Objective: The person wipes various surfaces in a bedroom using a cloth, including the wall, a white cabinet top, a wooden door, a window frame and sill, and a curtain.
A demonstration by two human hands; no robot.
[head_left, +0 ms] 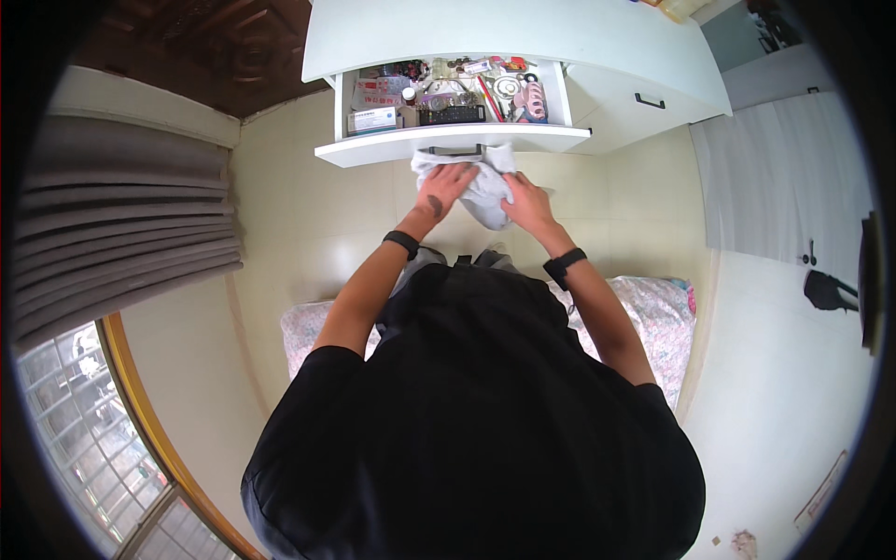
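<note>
A white cloth (487, 199) hangs bunched in front of an open drawer (373, 147). My left hand (449, 183) presses on the cloth's left part, just below the drawer's black handle (455, 151); its fingers are closed on the fabric. At the cloth's right edge, my right hand (528, 200) grips a fold, with the fingertips partly hidden. The cloth's upper edge touches the drawer front around the handle. Inside the drawer lie a black remote control (453, 115), a white box (372, 120), a small bottle (409, 95), a red pen (489, 97) and a pink item (534, 101).
The drawer juts from a white cabinet (504, 28) with another handled front (597, 103) at its right. Behind me is a floral-covered bed or bench (653, 317). A grey curtain (121, 224) hangs left above a barred window (84, 411); a grey door (775, 177) stands right.
</note>
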